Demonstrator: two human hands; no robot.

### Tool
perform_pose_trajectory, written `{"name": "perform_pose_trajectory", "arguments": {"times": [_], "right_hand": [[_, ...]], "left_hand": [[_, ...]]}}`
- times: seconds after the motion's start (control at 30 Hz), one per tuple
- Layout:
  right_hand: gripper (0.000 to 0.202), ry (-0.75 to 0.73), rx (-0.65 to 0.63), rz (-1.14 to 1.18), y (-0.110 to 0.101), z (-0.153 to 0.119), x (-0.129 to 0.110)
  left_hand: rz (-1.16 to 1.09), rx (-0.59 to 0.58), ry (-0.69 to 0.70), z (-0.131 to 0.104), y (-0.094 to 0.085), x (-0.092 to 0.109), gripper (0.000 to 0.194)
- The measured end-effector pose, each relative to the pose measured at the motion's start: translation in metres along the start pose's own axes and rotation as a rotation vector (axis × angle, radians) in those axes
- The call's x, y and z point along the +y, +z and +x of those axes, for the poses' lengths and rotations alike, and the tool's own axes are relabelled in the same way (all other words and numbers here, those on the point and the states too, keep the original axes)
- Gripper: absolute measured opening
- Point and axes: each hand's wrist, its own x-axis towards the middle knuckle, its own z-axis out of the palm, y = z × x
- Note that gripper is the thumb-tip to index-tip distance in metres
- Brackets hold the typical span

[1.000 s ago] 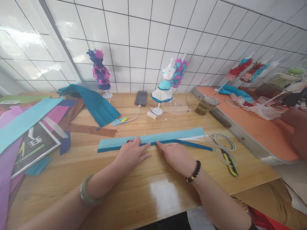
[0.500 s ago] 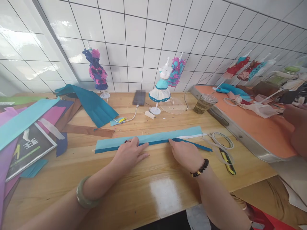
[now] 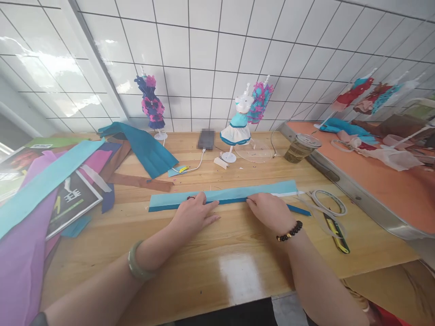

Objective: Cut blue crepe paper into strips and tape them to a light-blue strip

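Note:
A long light-blue paper strip (image 3: 277,186) lies across the table in front of me, and a narrow dark-blue strip (image 3: 299,210) runs along its near edge. My left hand (image 3: 194,213) presses on both strips near their middle, its fingers stretched out and apart. Farther right, my right hand (image 3: 272,212) is closed, thumb and fingertips pinching the dark-blue strip at the edge. That strip's right end comes out from under the hand, separate from the light-blue one. White tape (image 3: 287,194) shows between them, leading toward a tape roll (image 3: 342,212).
A yellow-black utility knife (image 3: 340,242) lies by the roll. Coloured sheets (image 3: 50,181) and a magazine (image 3: 73,203) are piled left. Behind stand small dressed mannequins (image 3: 236,129), a dark cabled device (image 3: 205,139) and a lidded cup (image 3: 301,149). An orange-topped case (image 3: 374,190) is at right.
The view has shifted, so everything sits farther right. My right hand has gone from pointing fingers to a more curled pinch on the dark-blue strip. My left hand stays in place on the strips.

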Motion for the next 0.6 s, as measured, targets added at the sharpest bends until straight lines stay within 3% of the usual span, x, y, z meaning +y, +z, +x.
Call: {"name": "perform_pose_trajectory", "arguments": {"times": [0.37, 0.6], "right_hand": [[0.037, 0.008, 0.021, 0.077, 0.0008, 0.0072, 0.0066], [0.034, 0.031, 0.190, 0.177, -0.0028, 0.0084, 0.0015]], "left_hand": [[-0.001, -0.004, -0.005, 0.0003, -0.0020, -0.0009, 0.044], [0.128, 0.014, 0.024, 0.0011, 0.0004, 0.0036, 0.042]]}}
